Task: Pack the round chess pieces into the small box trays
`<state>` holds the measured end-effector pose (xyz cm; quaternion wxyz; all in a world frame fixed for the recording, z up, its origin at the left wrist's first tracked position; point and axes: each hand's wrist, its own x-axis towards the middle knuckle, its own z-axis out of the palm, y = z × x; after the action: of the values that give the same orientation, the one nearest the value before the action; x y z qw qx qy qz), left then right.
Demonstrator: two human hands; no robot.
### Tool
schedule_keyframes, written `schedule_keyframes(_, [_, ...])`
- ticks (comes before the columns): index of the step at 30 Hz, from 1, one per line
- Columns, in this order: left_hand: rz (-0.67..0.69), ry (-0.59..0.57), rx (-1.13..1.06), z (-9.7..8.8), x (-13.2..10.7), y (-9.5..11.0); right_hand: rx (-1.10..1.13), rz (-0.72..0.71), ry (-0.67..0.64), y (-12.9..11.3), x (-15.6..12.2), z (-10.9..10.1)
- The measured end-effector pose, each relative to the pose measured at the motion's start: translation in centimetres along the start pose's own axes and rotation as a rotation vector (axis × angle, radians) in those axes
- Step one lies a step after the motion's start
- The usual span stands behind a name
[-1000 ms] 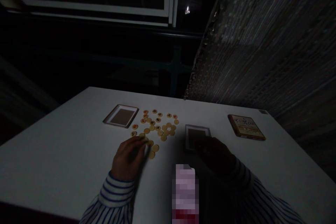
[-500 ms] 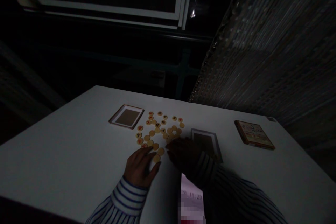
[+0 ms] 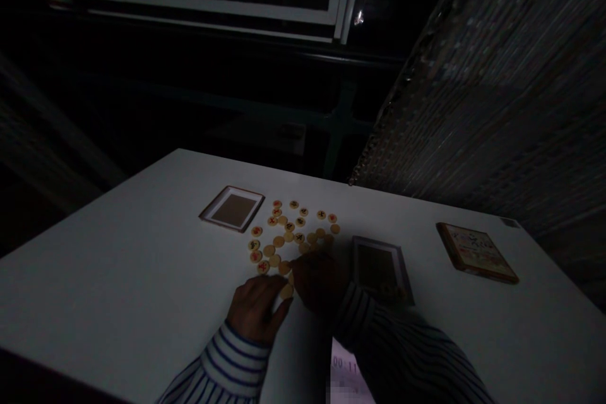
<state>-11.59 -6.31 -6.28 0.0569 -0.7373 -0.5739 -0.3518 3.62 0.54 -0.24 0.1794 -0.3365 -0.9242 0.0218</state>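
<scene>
Round wooden Chinese chess pieces (image 3: 289,227) lie in a loose cluster on the table; some show red or black characters, others are plain side up. My left hand (image 3: 255,309) rests at the near edge of the cluster, fingers curved and thumb apart, with a plain piece (image 3: 286,291) between thumb and fingertips, not visibly gripped. Over the cluster's near right side is my right hand (image 3: 319,281), deep in shadow. Its fingertips reach the plain pieces beside my left hand; its grip is too dark to make out, and it hides some pieces.
An open shallow box part (image 3: 206,212) lies left of the cluster. Right of it is a similar tray (image 3: 406,274) with a few dim pieces at its near end. A closed box with a printed cover (image 3: 478,249) sits farther right on the white table (image 3: 118,278). Bead-string curtains (image 3: 473,107) hang behind.
My right hand has shifted left and nearer, towards the pieces by my left hand. My left hand stays almost in place. The whole view has turned slightly.
</scene>
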Motion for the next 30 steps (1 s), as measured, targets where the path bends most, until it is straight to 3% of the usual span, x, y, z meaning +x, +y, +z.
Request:
schedule_keyframes(12, [0.024,-0.026,-0.013,0.3,-0.1,-0.2,0.046,-0.015,0.107,0.5,-0.4,0.7])
schedule_keyframes(19, [0.005,0.095,-0.178,-0.5,0.5,-0.2,0.038,-0.041,0.164,0.5,-0.4,0.5])
schedule_keyframes(23, [-0.120,0.152,-0.294,-1.1,0.6,-0.1,0.049,-0.043,0.182,0.3,-0.2,0.1])
schedule_keyframes(30, [-0.538,0.126,-0.574,-2.2,1.3,1.0,0.111,-0.101,0.129,-0.2,0.1,-0.9])
